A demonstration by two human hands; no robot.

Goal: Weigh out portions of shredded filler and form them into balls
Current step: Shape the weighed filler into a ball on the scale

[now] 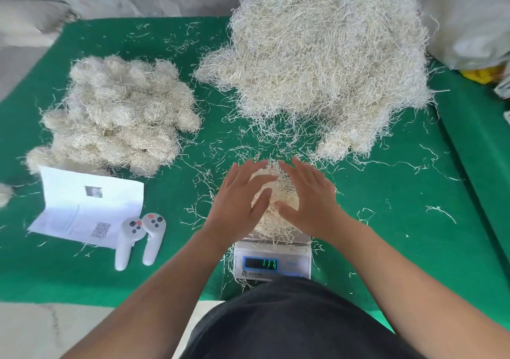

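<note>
A small portion of pale shredded filler [276,220] lies on the white digital scale [271,262], whose green display is lit. My left hand [237,198] and my right hand [306,195] hover over the portion, one on each side, fingers straight and spread. Whether the palms touch the filler I cannot tell. A big loose heap of filler [325,55] rises at the back right. Several formed balls [118,113] are stacked at the left.
A green mat [386,220] covers the table, strewn with loose strands. A white paper sheet [91,206] and two white handheld controllers [140,240] lie front left. A plastic bag [474,21] sits at the far right edge.
</note>
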